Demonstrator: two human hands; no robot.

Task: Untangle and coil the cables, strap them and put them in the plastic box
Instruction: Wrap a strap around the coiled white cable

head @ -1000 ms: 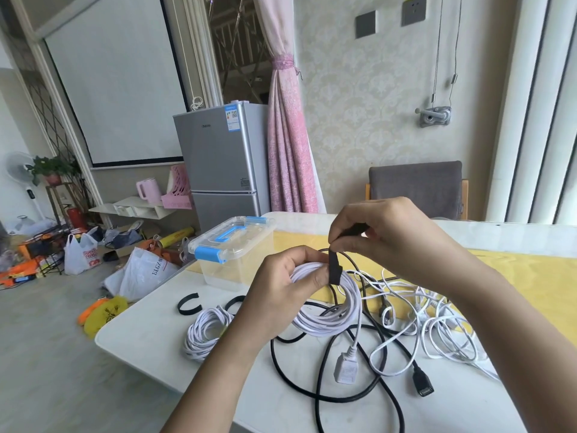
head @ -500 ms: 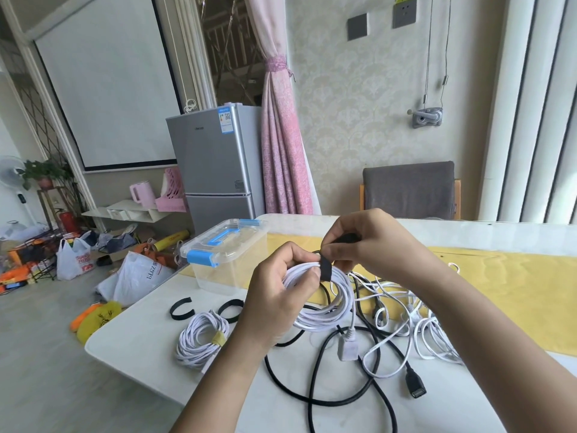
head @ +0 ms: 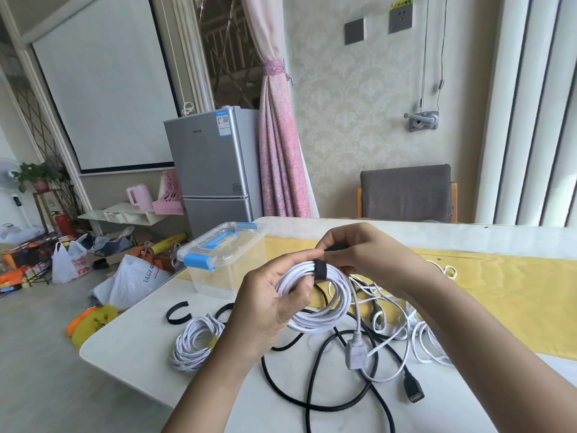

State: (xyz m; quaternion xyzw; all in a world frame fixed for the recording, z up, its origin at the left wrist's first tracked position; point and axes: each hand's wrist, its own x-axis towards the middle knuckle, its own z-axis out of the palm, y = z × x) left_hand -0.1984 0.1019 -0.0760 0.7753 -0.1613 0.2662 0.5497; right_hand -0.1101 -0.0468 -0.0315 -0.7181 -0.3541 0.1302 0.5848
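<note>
The left grip (head: 265, 310) clasps the white coil (head: 315, 323) above the tabletop (head: 140, 348); the right grip (head: 359, 254) pinches the black strap (head: 320, 270) wrapped over its top. The plastic box (head: 224, 260) sits closed beyond the left grip

— How does the left hand (head: 274, 304) sit?

— Raised above the tabletop, palm towards the camera, gripping the coil of white round cable (head: 324, 310): thumb across the front of the loops, fingers curled behind. Its bare left forearm (head: 212, 385) rises from the bottom edge.

— And the right hand (head: 359, 254)?

— Just beyond it, knuckles up, fingertips pinching the black fabric strap (head: 320, 270) at the top of the coil. The two hands nearly touch there. The bare right forearm (head: 484, 339) runs in from the lower right corner.
</note>
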